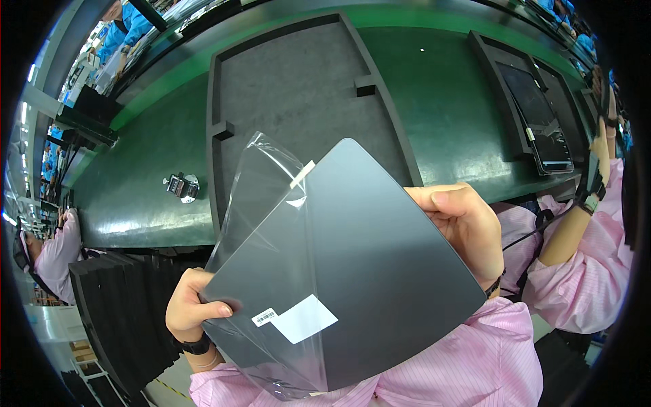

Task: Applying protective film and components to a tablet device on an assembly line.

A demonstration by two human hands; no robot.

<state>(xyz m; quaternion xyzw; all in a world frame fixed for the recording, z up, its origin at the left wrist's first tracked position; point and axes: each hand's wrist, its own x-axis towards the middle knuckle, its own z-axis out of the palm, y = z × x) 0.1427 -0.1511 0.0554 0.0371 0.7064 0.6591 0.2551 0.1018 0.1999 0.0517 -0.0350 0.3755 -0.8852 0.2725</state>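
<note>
A flat, dark grey tablet-like panel (400,271) with rounded corners is held tilted in front of my chest. Clear plastic film or a bag (247,193) covers its left part and sticks out past its upper left edge. My left hand (191,308) grips the left corner through the plastic, thumb on top. On the opposite side, my right hand (468,227) pinches the bare right edge between thumb and fingers. A white label (305,319) and a small barcode sticker (264,317) show near the lower left. A white strip (302,174) sits at the upper edge.
Behind the panel, a large dark foam tray (285,81) lies on the green bench (146,149). A small black-and-silver fixture (182,186) stands at left. At right, another tray (485,61) holds a black tablet (536,115), near a co-worker's arm (569,230). Black foam trays (122,319) are stacked lower left.
</note>
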